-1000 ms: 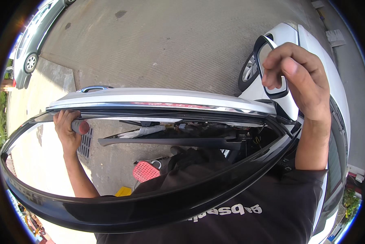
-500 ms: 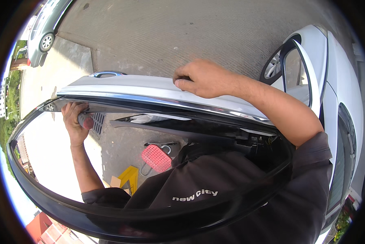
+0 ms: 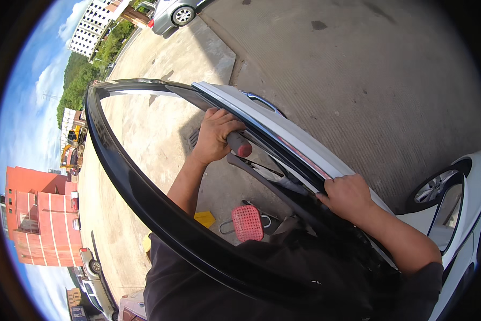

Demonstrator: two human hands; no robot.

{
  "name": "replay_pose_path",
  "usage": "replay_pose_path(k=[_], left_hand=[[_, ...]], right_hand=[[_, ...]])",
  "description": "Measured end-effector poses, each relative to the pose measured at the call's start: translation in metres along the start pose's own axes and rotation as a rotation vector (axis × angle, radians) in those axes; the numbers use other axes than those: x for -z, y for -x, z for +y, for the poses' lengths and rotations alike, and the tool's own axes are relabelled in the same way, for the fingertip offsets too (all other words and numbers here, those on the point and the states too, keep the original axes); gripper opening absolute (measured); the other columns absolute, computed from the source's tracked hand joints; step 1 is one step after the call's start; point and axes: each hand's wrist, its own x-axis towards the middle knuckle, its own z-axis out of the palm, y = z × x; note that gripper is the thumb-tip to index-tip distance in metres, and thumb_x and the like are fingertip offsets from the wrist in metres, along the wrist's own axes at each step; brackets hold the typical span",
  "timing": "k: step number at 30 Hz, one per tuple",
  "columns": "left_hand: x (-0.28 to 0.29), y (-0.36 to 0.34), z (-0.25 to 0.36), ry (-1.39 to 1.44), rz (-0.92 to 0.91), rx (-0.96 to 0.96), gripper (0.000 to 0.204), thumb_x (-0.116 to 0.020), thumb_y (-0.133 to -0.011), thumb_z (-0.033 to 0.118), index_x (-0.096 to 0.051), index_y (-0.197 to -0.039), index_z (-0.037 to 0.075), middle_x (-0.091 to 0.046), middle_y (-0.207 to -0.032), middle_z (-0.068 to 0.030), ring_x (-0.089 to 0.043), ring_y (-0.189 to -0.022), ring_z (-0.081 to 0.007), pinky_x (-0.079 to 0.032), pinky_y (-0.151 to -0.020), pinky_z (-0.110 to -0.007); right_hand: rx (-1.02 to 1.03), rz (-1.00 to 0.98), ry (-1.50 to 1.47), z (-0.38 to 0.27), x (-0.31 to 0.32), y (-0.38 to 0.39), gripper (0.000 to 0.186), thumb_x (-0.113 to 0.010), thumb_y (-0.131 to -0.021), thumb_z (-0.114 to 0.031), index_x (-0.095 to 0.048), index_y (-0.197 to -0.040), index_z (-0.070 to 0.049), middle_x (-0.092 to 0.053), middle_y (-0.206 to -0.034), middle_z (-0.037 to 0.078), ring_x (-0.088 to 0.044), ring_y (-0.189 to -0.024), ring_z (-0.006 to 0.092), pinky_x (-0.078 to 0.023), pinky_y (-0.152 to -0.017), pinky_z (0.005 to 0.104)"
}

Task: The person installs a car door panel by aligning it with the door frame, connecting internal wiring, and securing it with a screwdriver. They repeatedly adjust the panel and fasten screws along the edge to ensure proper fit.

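Observation:
A white car door (image 3: 304, 145) with a chrome strip along its window ledge stands in front of me. Its black window frame (image 3: 138, 184) arches over my left forearm, which reaches through the opening. In my closed left hand (image 3: 216, 136) is a thick grey handle with a red end (image 3: 239, 145); the rest of that tool is hidden. That hand sits against the inner side of the window ledge. Further along the ledge, my right hand (image 3: 350, 198) is closed over the edge, its fingertips partly hidden.
Below the door lies a red perforated plastic seat (image 3: 248, 223), with a yellow object (image 3: 204, 219) beside it. A floor grate (image 3: 194, 139) is near my left hand. At right are the car's side mirror (image 3: 448, 211) and front wheel (image 3: 434, 187). A grey car (image 3: 173, 16) stands far off.
The view has swung, and the door now slants down to the right. My right hand has gone from above the outer door panel to gripping the window ledge. My left hand keeps hold of the handle.

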Motion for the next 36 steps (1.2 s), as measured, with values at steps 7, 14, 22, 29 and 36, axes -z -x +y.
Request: replay_pose_path(k=[7, 14, 22, 29, 36], left_hand=[[0.005, 0.002, 0.004, -0.144, -0.133, -0.03, 0.035, -0.075, -0.072, 0.014, -0.072, -0.107, 0.012, -0.07, -0.102, -0.0044, -0.064, -0.103, -0.0259, -0.044, -0.095, -0.041], [-0.005, -0.04, 0.082, 0.158, -0.331, -0.307, 0.036, -0.067, -0.079, 0.01, -0.068, -0.114, 0.001, -0.07, -0.107, -0.0118, -0.066, -0.103, -0.0279, -0.052, -0.092, -0.04], [0.061, 0.0, 0.077, 0.671, -0.234, 0.289, 0.056, -0.088, -0.079, 0.031, -0.066, -0.12, -0.001, -0.072, -0.1, -0.0169, -0.072, -0.081, -0.0264, -0.056, -0.073, -0.035], [0.078, 0.014, 0.077, 0.428, -0.118, 0.523, 0.058, -0.085, -0.083, 0.027, -0.061, -0.129, 0.001, -0.07, -0.091, -0.016, -0.071, -0.076, -0.0272, -0.054, -0.07, -0.035], [0.075, 0.007, 0.083, 0.248, -0.111, 0.306, 0.033, -0.077, -0.081, 0.009, -0.062, -0.11, 0.003, -0.066, -0.087, -0.0144, -0.067, -0.072, -0.0324, -0.055, -0.068, -0.036]], right_hand=[[0.026, -0.109, 0.077, 0.002, 0.0, -0.014, 0.04, -0.068, -0.091, -0.04, -0.074, -0.069, -0.007, -0.07, -0.064, 0.013, -0.071, -0.063, 0.0315, -0.056, -0.061, 0.0432], [0.121, -0.135, 0.145, 0.006, 0.002, -0.018, 0.039, -0.067, -0.092, -0.038, -0.073, -0.066, -0.01, -0.069, -0.061, 0.01, -0.071, -0.058, 0.0284, -0.056, -0.058, 0.043], [0.166, -0.136, 0.123, 0.009, -0.003, -0.017, 0.032, -0.068, -0.091, -0.035, -0.073, -0.071, -0.01, -0.071, -0.065, 0.01, -0.073, -0.061, 0.0274, -0.057, -0.058, 0.0411], [0.145, -0.094, 0.107, 0.007, 0.0, -0.017, 0.034, -0.068, -0.091, -0.034, -0.073, -0.067, -0.01, -0.07, -0.063, 0.011, -0.072, -0.06, 0.0285, -0.056, -0.057, 0.0418], [0.146, -0.024, 0.098, 0.007, -0.004, -0.018, 0.037, -0.07, -0.089, -0.034, -0.071, -0.062, -0.01, -0.068, -0.059, 0.012, -0.07, -0.057, 0.0302, -0.056, -0.058, 0.0432]])
